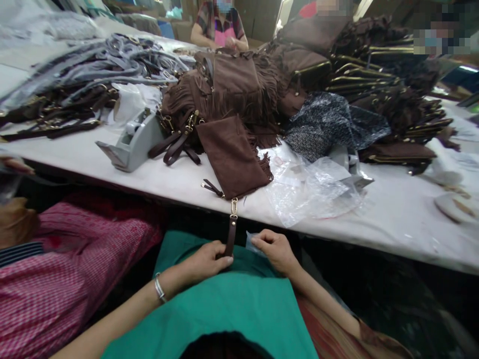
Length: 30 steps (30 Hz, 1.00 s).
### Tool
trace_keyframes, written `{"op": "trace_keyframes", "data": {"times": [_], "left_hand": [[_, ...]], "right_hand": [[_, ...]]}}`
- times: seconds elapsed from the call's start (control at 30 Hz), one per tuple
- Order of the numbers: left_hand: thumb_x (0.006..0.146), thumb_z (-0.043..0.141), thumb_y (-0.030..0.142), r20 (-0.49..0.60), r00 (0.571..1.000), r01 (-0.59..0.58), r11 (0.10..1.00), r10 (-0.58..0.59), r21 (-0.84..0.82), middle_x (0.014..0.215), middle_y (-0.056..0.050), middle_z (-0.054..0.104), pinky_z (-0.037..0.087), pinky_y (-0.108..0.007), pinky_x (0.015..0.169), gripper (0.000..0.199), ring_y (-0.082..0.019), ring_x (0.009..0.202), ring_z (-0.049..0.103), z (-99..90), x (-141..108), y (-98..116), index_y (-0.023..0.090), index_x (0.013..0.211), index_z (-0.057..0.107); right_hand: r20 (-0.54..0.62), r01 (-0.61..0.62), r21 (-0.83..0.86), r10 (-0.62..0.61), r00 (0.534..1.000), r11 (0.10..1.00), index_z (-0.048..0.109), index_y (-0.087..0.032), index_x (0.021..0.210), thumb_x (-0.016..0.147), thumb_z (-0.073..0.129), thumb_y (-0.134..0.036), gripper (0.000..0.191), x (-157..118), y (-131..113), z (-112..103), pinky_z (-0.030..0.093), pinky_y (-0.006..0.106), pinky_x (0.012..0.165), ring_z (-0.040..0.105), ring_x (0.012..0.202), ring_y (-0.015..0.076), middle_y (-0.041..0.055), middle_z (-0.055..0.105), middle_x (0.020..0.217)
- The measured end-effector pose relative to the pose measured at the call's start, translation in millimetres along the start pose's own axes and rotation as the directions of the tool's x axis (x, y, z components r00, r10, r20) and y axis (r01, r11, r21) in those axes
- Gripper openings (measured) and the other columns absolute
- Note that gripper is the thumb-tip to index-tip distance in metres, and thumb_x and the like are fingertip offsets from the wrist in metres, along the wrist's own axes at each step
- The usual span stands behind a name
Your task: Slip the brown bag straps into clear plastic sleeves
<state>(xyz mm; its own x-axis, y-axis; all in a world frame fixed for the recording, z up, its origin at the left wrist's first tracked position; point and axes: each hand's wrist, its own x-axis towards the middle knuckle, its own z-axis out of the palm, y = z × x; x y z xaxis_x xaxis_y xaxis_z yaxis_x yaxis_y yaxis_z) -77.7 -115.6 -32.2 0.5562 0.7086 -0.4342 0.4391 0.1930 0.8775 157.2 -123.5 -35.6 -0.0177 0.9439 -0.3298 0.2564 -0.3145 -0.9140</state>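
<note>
My left hand (210,259) is closed on the lower end of a dark brown wrist strap (232,233), which hangs over the table edge. A gold clasp (234,205) joins the strap to a brown suede fringed pouch (234,157) lying flat at the front of the table. Beside it, my right hand (276,249) pinches a small piece of clear plastic film (253,241) between thumb and fingers, apart from the strap. A short zipper pull (212,188) sticks out from the pouch's left corner.
Grey tape dispensers (135,142) stand left and right of the pouch. Clear plastic bags (314,192) lie to the right. Behind are piled fringed bags (235,75), and wrapped straps (112,65) fill the left. A co-worker's hand (17,222) is at far left; another person (219,25) sits opposite.
</note>
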Motion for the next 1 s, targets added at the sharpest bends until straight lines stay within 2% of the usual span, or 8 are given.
{"op": "trace_keyframes", "data": {"times": [0.03,0.1,0.23,0.33,0.47,0.57,0.83,1.0], "left_hand": [[0.077,0.062,0.034,0.000,1.000,-0.021,0.998,0.021,0.062,0.074,-0.001,0.062,0.040,-0.024,0.063,0.020,-0.014,0.069,0.054,-5.3,-2,5,0.016,0.071,0.066],[0.077,0.062,0.034,-0.015,1.000,-0.020,0.999,0.021,0.048,0.067,0.000,0.060,0.038,-0.023,0.057,0.020,-0.012,0.061,0.051,-14.3,-1,18,0.016,0.069,0.066],[0.077,0.063,0.035,-0.145,0.989,-0.031,0.971,-0.003,-0.235,0.060,0.000,0.059,0.038,-0.021,0.050,0.024,-0.011,0.053,0.050,-19.3,13,49,0.014,0.086,0.069],[0.075,0.066,0.032,-0.223,0.975,-0.075,0.946,0.003,-0.315,0.059,0.000,0.061,0.038,-0.021,0.050,0.020,-0.010,0.052,0.051,-12.5,25,62,0.014,0.081,0.070],[0.075,0.066,0.030,-0.314,0.947,-0.153,0.952,0.065,-0.265,0.063,-0.001,0.063,0.041,-0.022,0.055,0.018,-0.011,0.057,0.052,-4.5,34,60,0.014,0.077,0.071],[0.076,0.065,0.032,-0.365,0.929,-0.152,0.961,0.059,-0.232,0.061,0.001,0.061,0.040,-0.022,0.054,0.019,-0.010,0.056,0.051,-4.3,35,55,0.014,0.079,0.071],[0.076,0.065,0.032,-0.346,0.936,-0.143,0.963,0.058,-0.227,0.066,-0.001,0.065,0.041,-0.023,0.055,0.020,-0.011,0.057,0.053,-2.0,33,52,0.014,0.081,0.071],[0.074,0.066,0.029,-0.304,0.951,-0.137,0.964,0.064,-0.226,0.069,-0.003,0.066,0.043,-0.023,0.057,0.017,-0.013,0.060,0.055,4.7,34,49,0.014,0.079,0.071]], "right_hand": [[0.005,0.017,-0.032,-0.017,1.000,0.999,0.069,-0.016,0.066,0.073,0.069,-0.031,0.017,-1,-1,1,0.040,0.027,0.065,0.055,0.066,0.0148,0.0007,0.062,0.066],[0.023,0.052,-0.083,-0.050,0.998,0.995,0.070,-0.016,0.065,0.074,0.067,-0.030,0.017,-4,-3,3,0.040,0.027,0.067,0.057,0.070,0.0155,0.0014,0.063,0.069],[0.084,0.090,-0.098,-0.082,0.993,0.991,0.073,-0.018,0.069,0.076,0.065,-0.028,0.015,-8,-4,7,0.041,0.027,0.068,0.058,0.071,0.0157,0.0016,0.062,0.071],[0.102,0.111,-0.087,-0.102,0.989,0.990,0.073,-0.019,0.068,0.076,0.066,-0.025,0.012,-10,-4,7,0.041,0.026,0.065,0.056,0.069,0.0146,0.0003,0.059,0.067],[0.118,0.104,-0.056,-0.097,0.988,0.993,0.074,-0.018,0.070,0.076,0.067,-0.027,0.013,-13,-4,4,0.041,0.026,0.066,0.056,0.070,0.0146,0.0007,0.060,0.069],[0.136,0.083,-0.047,-0.076,0.988,0.995,0.075,-0.018,0.073,0.077,0.066,-0.029,0.014,-12,-1,3,0.042,0.027,0.067,0.057,0.071,0.0151,0.0018,0.063,0.073],[0.131,0.064,-0.011,-0.062,0.989,0.998,0.073,-0.018,0.069,0.076,0.068,-0.030,0.015,-11,1,6,0.041,0.026,0.067,0.055,0.071,0.0147,0.0006,0.061,0.071],[0.142,0.077,0.028,-0.080,0.987,0.997,0.075,-0.020,0.081,0.077,0.068,-0.033,0.015,-11,2,7,0.043,0.028,0.072,0.057,0.076,0.0167,0.0015,0.063,0.077]]}}
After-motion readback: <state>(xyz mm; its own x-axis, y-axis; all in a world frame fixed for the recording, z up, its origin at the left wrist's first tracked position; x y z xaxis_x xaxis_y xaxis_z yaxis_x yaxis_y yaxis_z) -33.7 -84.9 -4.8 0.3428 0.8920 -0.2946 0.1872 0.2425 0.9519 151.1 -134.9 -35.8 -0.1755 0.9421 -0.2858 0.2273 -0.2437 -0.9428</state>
